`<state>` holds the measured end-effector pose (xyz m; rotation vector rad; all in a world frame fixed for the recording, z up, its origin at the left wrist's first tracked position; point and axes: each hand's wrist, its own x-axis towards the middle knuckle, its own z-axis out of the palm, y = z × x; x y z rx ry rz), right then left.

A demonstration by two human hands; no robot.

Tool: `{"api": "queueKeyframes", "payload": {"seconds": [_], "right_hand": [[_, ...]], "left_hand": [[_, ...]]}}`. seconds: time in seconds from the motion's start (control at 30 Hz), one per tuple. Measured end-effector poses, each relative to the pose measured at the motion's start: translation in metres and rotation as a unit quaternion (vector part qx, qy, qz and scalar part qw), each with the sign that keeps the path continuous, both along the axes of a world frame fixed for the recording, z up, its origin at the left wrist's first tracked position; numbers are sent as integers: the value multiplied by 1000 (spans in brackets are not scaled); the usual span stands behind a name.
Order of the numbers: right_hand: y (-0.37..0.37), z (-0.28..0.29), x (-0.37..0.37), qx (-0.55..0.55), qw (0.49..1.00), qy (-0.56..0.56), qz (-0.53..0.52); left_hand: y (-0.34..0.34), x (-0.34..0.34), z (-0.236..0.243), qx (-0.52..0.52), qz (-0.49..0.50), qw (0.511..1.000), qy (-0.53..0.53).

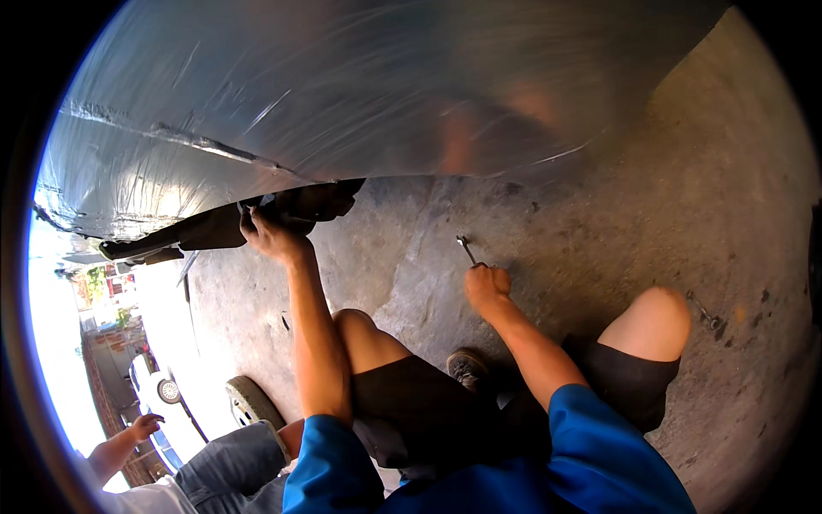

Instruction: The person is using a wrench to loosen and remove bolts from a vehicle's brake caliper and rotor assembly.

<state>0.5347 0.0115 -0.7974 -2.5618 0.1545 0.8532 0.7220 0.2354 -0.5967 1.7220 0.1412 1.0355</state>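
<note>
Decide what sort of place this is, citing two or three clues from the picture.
Probably a vehicle repair workshop: the right hand holds a metal wrench, a scratched vehicle body panel fills the upper view, and a tyre shows at lower left.

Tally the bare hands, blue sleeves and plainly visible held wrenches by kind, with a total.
Bare hands: 3 (left hand, right hand, co-worker's hand)
Blue sleeves: 2 (left sleeve, right sleeve)
Held wrenches: 1 (wrench in the right hand)
Total: 6

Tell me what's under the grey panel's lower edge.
Black parts, with the left hand at them, and concrete floor. Whatever sits farther up behind the panel is covered.
</note>
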Motion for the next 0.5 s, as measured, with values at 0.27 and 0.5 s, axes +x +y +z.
{"api": "queueKeyframes", "payload": {"seconds": [0.27,0.5], "right_hand": [[-13,20,9,62,997,39,-16],[-19,122,69,142,979,-123,-79]], "left_hand": [[2,-12,3,-58,10,998,-8],[-57,-46,14,-75,-45,996,-16]]}}
